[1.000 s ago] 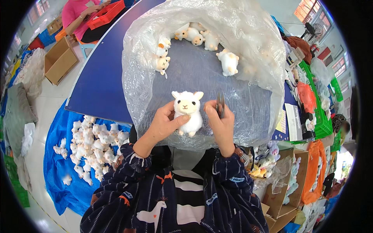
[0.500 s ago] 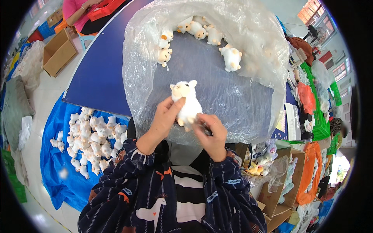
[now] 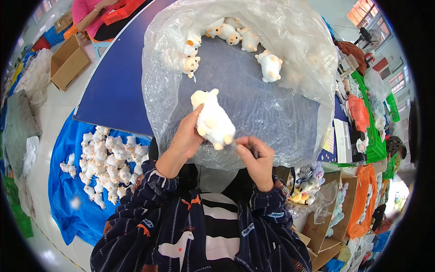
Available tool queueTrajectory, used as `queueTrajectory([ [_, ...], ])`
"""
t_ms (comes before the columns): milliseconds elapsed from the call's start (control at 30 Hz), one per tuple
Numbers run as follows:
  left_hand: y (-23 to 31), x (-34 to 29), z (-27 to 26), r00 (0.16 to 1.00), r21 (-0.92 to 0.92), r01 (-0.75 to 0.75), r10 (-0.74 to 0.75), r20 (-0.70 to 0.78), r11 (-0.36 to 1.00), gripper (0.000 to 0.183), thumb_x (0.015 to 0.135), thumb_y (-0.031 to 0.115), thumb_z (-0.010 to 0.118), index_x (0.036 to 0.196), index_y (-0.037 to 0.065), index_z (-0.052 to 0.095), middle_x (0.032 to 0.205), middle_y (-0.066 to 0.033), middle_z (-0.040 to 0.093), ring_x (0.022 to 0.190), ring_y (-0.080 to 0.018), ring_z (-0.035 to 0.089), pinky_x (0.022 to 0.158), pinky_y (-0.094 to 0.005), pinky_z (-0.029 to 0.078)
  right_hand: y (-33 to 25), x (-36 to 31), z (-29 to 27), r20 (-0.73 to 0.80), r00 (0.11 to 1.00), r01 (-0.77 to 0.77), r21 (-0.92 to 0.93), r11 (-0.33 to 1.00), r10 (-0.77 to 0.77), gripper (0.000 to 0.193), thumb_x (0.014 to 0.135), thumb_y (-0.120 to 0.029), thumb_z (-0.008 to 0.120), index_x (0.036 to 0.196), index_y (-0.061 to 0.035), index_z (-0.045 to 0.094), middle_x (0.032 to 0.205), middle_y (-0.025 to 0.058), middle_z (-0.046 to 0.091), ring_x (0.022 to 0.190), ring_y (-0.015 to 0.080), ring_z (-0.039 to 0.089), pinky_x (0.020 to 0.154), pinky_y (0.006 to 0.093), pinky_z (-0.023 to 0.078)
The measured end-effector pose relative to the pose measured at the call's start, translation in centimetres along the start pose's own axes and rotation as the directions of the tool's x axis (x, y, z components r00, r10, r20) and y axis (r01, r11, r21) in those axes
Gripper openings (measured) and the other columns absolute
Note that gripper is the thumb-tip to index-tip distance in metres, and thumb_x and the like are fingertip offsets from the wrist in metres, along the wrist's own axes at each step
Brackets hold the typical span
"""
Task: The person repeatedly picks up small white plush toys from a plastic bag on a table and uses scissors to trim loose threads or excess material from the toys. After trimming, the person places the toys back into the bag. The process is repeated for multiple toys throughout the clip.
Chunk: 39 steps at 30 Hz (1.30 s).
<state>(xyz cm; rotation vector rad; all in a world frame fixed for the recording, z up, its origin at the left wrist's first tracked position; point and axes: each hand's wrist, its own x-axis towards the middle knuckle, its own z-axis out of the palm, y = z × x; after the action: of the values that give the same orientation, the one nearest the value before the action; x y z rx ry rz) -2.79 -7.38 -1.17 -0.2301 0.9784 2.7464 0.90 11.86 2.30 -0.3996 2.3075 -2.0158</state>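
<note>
A small white plush animal toy (image 3: pixel 213 119) with cream-coloured feet is gripped in my left hand (image 3: pixel 186 138), its thumb pressed along the toy's side. The toy is tilted, with its feet toward my right hand (image 3: pixel 256 159). That hand is closed just right of the feet, fingertips pinched and slightly blurred. A bit of something dark shows between its fingers, too hidden to name. Beneath both hands lies a clear plastic sheet (image 3: pixel 281 122). Along its far bunched-up edge rest several similar plush toys, one of them (image 3: pixel 269 66) apart on the right.
Left of me, a blue sheet (image 3: pixel 61 199) on the floor carries a heap of white plush toys (image 3: pixel 108 165). The blue table (image 3: pixel 113 86) extends to the left. Cardboard boxes (image 3: pixel 68 65) stand around, and a person in pink (image 3: pixel 84 13) sits at the far left.
The toy has turned in my left hand, so its face no longer shows and its feet point to the lower right. My right hand has drawn a little away to the right.
</note>
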Motion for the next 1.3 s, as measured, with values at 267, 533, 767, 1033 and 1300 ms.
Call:
queueTrajectory([
  [267,-0.2,-0.1,-0.1,0.994,-0.238,0.081,-0.06,0.092,0.968,0.044,0.094,0.036,0.043,0.128,0.008,0.043,0.119,-0.0041,0.055,0.108,-0.0173,0.055,0.09,-0.0364,0.047,-0.4,0.4,-0.6,-0.126,0.949,0.255,-0.231,0.939,-0.289,0.024,0.074,-0.005,0.071,0.096,0.001,0.063,0.086,0.0061,0.059,0.069,0.0111,0.053,0.062,0.0226,0.043],
  [533,-0.4,0.2,0.3,0.988,-0.191,0.153,-0.144,0.056,0.97,0.045,0.094,0.036,0.041,0.129,0.008,0.042,0.121,-0.0057,0.054,0.11,-0.0204,0.054,0.09,-0.0406,0.048,0.3,0.8,0.3,-0.068,0.996,-0.055,0.011,0.998,0.056,0.021,0.077,-0.005,0.068,0.096,0.0005,0.06,0.083,0.0013,0.058,0.069,0.0075,0.053,0.059,0.019,0.042],
  [767,-0.1,0.3,1.0,0.985,-0.199,0.156,-0.138,0.105,0.967,0.047,0.095,0.04,0.036,0.13,0.008,0.041,0.122,-0.009,0.053,0.109,-0.0252,0.056,0.087,-0.0429,0.052,-1.1,0.2,-0.7,-0.158,0.929,0.282,-0.285,0.916,-0.335,0.031,0.073,-0.005,0.072,0.102,-0.0011,0.06,0.075,0.0033,0.058,0.061,0.0081,0.053,0.053,0.0207,0.042],
  [1033,-1.3,-0.6,2.9,0.979,-0.091,0.189,-0.18,0.096,0.978,0.048,0.095,0.044,0.034,0.127,0.008,0.042,0.122,-0.0097,0.052,0.105,-0.0242,0.057,0.084,-0.0397,0.052,0.9,0.4,0.1,0.037,0.844,0.452,-0.586,0.672,-0.535,0.046,0.06,0.0,0.072,0.102,-0.0072,0.058,0.087,0.0066,0.06,0.065,0.022,0.062,0.051,0.0296,0.048],
  [1300,-2.0,-1.4,2.6,0.958,0.324,0.088,-0.169,0.231,0.942,0.05,0.094,0.039,0.044,0.131,0.006,0.036,0.124,-0.0107,0.049,0.111,-0.0251,0.053,0.087,-0.042,0.048,1.3,-0.2,-0.4,-0.277,0.94,0.152,-0.182,0.971,-0.199,0.021,0.074,-0.005,0.068,0.093,-0.0008,0.059,0.076,0.0046,0.063,0.066,0.0073,0.057,0.056,0.0204,0.044],
])
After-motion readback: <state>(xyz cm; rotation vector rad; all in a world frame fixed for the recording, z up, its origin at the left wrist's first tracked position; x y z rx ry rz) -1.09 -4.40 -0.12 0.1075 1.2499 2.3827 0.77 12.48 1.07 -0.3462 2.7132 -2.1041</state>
